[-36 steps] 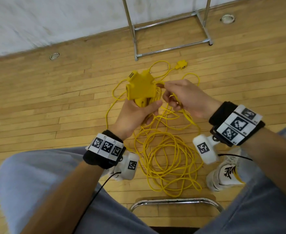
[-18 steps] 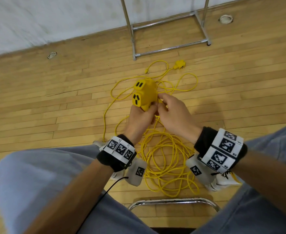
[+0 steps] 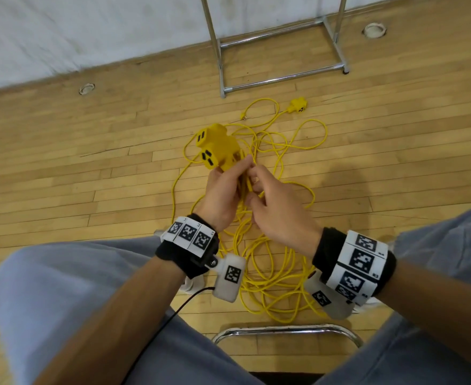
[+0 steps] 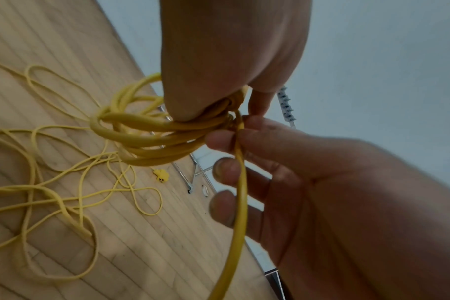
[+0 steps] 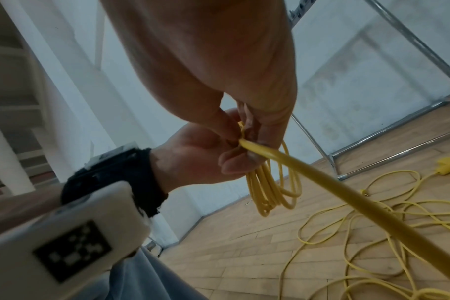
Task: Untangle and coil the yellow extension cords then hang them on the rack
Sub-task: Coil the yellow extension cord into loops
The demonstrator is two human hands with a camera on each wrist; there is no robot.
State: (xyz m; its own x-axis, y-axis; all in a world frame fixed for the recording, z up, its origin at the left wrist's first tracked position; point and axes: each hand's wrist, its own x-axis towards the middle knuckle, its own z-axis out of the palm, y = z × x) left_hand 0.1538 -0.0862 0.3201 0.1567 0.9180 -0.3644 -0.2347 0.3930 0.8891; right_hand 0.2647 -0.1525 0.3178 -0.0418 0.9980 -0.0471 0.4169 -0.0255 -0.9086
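A tangle of yellow extension cords (image 3: 273, 262) is lying on the pale wooden plank floor (image 3: 89, 168), before a white wall (image 3: 89, 31) where the chrome rack (image 3: 281, 79) is standing. The left hand (image 3: 223, 195) is gripping the yellow outlet block (image 3: 217, 148) and several cord loops; the right hand (image 3: 276, 209) is pinching one strand just beside it
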